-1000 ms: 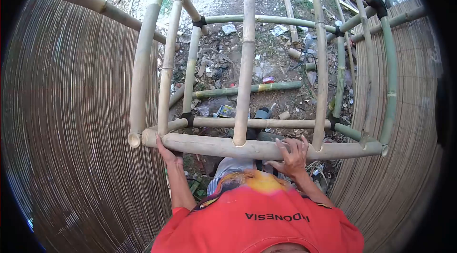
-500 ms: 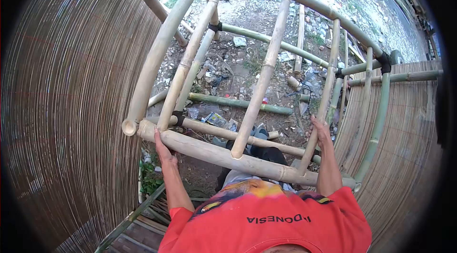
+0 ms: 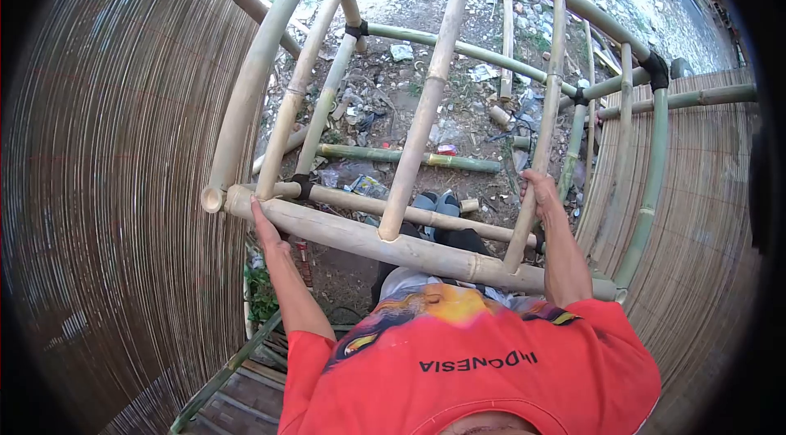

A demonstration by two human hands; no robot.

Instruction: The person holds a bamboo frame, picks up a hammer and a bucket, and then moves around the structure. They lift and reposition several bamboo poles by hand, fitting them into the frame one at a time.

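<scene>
A bamboo frame of thick outer poles and thinner crossbars, with black lashings at its corners, spans the space before me. My left hand grips the near rail close to its left end, thumb on top; the other fingers are hidden beneath. My right hand is wrapped round a slim crossbar just above where it meets that rail. Below the near rail runs a lower bamboo pole, lashed in black at its left end.
A slatted bamboo screen stands close on the left, another screen on the right. Under the frame, a green bamboo pole lies on littered, stony ground. My shoes show below the lower pole. Slatted planks are at lower left.
The near rail and both hands have shifted up and slightly left in view, away from my body. The view itself has shifted a little too. Both grips stay the same.
</scene>
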